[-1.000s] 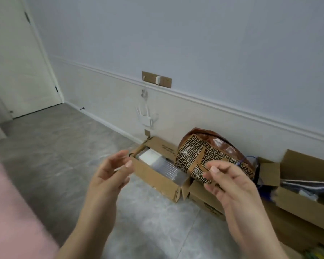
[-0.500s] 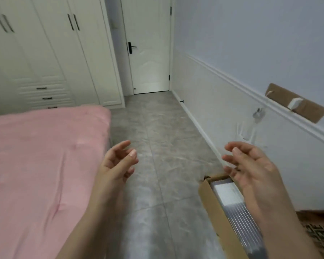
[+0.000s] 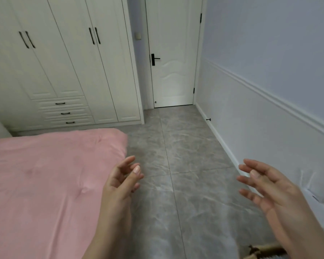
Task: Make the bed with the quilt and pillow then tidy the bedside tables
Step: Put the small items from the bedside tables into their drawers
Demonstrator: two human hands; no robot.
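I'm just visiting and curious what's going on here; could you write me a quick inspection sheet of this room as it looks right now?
Surface: bed under a pink quilt, spread fairly flat with a few creases.
Job's things: quilt on the bed; no pillow or bedside table clearly in view.
Clutter: corner of a cardboard box at the bottom edge.
Grips: left hand and right hand raised over the floor, fingers relaxed, holding nothing.
Cables: nothing seen.
Surroundings: white wardrobe with drawers, closed door, pale wall.
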